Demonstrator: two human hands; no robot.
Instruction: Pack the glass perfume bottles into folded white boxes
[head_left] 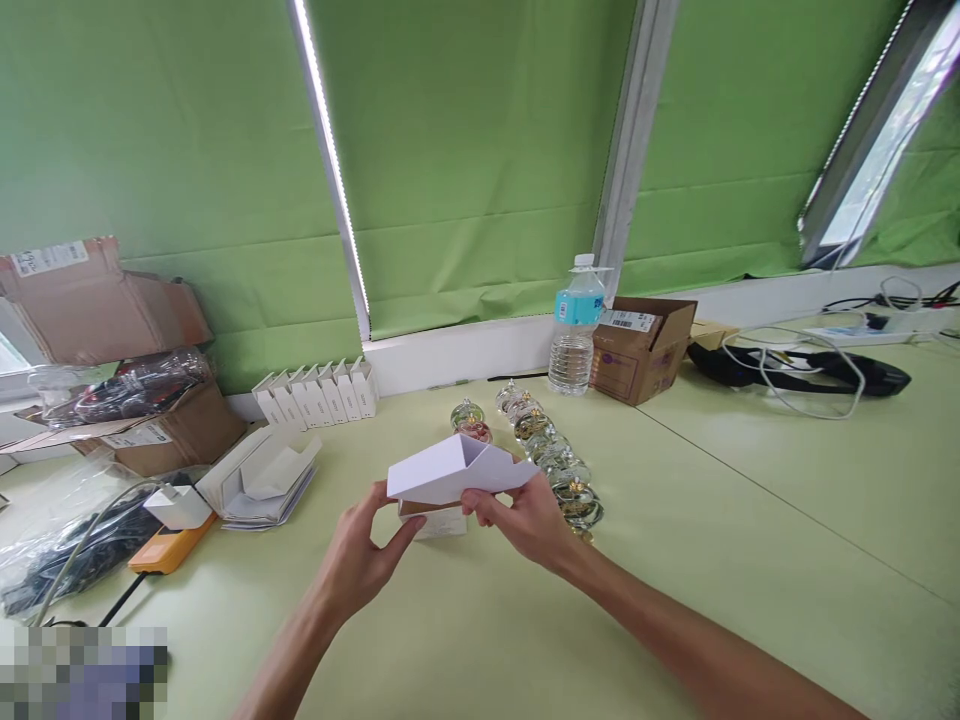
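A small white paper box (pixel 435 472), partly folded with a flap standing out on its right, is held up over the table between both hands. My left hand (pixel 360 545) grips its left end, thumb in front and fingers behind. My right hand (pixel 529 515) pinches the right side, thumb on the near face. Below the box lies a white printed piece (pixel 444 523) with a brown edge, partly hidden. Just beyond are a few round glass-like ornaments (pixel 469 415). A longer row of similar shiny ornaments (pixel 559 460) runs behind and beside my right hand.
Several white boxes (pixel 315 395) stand in a row by the wall. Flat white cartons (pixel 262 480) lie at left, near an orange power strip (pixel 171 545) and cardboard boxes (pixel 172 420). A water bottle (pixel 576 335), brown carton (pixel 641 350) and black device with cable (pixel 799 372) stand at back right.
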